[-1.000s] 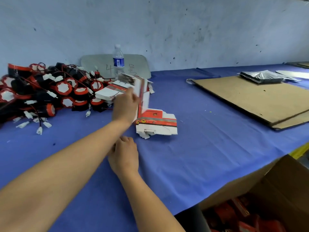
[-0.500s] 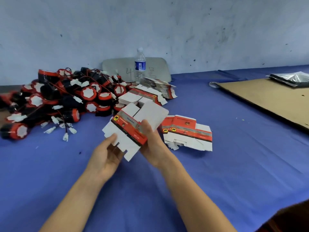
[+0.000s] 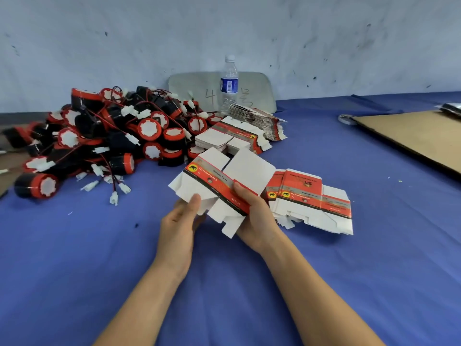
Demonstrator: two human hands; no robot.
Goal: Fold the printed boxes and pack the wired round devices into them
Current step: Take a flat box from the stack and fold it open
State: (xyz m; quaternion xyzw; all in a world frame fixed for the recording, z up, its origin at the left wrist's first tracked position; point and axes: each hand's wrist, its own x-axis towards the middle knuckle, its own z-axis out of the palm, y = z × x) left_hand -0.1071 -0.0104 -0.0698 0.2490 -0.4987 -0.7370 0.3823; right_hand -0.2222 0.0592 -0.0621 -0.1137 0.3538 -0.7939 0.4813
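Above the middle of the counter the left hand pinches a bottom flap of a flat printed box while the right hand grips its red band, likely to spread it open. Spare blanks lie just right; wired round devices heap near the far-left edge

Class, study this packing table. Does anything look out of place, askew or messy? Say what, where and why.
The wired round devices lie in a tangled heap at the left, leads crossing, connectors spilling onto the blue cloth. The far stack of flat boxes fans out askew. A water bottle stands among the stock.
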